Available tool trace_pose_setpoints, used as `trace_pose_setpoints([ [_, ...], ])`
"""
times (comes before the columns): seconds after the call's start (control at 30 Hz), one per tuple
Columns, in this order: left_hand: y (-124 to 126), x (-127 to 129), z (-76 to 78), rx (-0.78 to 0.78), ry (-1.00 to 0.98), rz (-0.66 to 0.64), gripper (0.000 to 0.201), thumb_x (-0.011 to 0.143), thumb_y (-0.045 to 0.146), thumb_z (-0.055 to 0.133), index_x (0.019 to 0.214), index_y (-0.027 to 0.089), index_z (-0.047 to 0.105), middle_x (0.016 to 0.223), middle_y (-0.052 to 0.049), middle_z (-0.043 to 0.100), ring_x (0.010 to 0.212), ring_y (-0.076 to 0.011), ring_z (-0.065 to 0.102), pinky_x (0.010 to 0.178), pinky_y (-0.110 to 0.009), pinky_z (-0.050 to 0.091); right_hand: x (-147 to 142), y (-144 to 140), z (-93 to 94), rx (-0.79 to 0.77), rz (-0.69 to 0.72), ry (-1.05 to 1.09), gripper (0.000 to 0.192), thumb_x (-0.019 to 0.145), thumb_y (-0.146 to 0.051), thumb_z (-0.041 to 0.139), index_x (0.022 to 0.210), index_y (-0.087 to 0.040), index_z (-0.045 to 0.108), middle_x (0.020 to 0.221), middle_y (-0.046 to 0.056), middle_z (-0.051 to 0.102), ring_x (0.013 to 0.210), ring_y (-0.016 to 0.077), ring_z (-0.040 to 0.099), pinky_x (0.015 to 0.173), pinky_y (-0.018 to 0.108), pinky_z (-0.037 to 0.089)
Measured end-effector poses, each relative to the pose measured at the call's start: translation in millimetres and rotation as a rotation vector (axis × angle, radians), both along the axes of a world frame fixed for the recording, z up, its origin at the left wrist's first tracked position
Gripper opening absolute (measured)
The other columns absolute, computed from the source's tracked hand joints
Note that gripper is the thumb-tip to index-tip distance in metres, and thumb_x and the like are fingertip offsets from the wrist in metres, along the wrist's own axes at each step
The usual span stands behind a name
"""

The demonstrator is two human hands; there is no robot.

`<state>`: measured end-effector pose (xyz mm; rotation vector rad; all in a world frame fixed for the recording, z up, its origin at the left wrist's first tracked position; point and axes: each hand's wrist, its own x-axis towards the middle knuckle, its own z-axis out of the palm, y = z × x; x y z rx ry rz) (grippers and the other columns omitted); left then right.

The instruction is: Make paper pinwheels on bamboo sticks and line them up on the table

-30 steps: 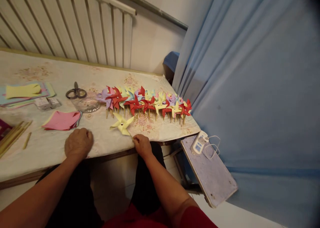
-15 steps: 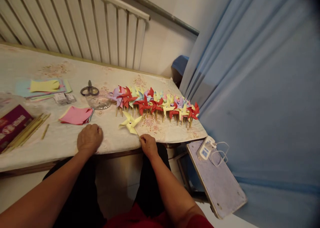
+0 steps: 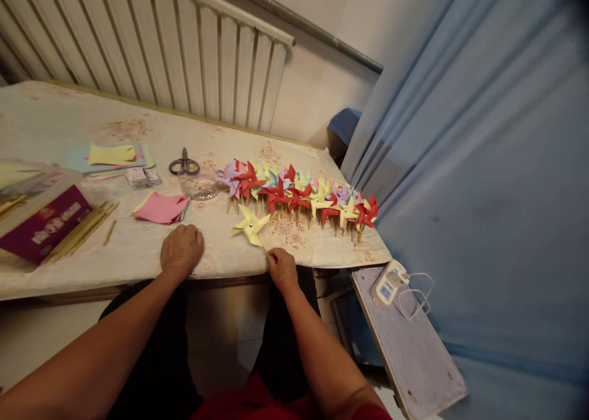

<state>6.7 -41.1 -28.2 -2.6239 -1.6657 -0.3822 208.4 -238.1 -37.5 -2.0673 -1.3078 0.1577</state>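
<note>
pinching the stick of a yellow pinwheel (image 3: 250, 225) in your right hand (image 3: 281, 269) at the worktop (image 3: 138, 248) edge, you rest your left hand (image 3: 181, 249), loosely curled and holding nothing, beside pink paper (image 3: 161, 207); a row of pinwheels (image 3: 299, 196) lies just behind.

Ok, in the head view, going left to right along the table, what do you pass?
Maroon box → bamboo sticks → pink paper stack → scissors → yellow pinwheel, held by right hand → row of pinwheels.
</note>
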Motion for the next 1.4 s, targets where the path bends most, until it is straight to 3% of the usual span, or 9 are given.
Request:
trace_pose_setpoints([
  [0.33,-1,-2,-3.6,0.058,-0.01,-0.011,0.04,0.095,0.031,0.033,0.094,0.012,0.068,0.093,-0.015,0.065,0.088,-0.0288,0.06,0.071,-0.037,0.039,-2,-1,2.2,0.005,-0.009,0.025,0.018,0.086,-0.009,0.055,0.088,-0.018,0.07,0.09,0.006,0.071,0.086,0.0183,0.063,0.081,0.027,0.046],
  [1.0,-2,-1,-4.1,0.021,-0.015,0.013,0.038,0.096,0.03,0.033,0.098,0.012,0.067,0.097,-0.016,0.065,0.091,-0.0278,0.06,0.074,-0.036,0.04,-1,0,0.6,-0.016,-0.013,-0.005,0.018,0.086,-0.01,0.053,0.089,-0.018,0.07,0.091,0.007,0.071,0.087,0.0189,0.064,0.082,0.028,0.046],
  [1.4,-3,-2,-4.3,0.009,-0.053,0.01,0.037,0.096,0.03,0.034,0.097,0.012,0.067,0.098,-0.017,0.065,0.094,-0.0286,0.061,0.079,-0.037,0.041,3,26,4.6,-0.035,0.036,-0.107,0.02,0.089,-0.01,0.051,0.092,-0.018,0.069,0.092,0.006,0.069,0.087,0.018,0.062,0.081,0.027,0.045],
])
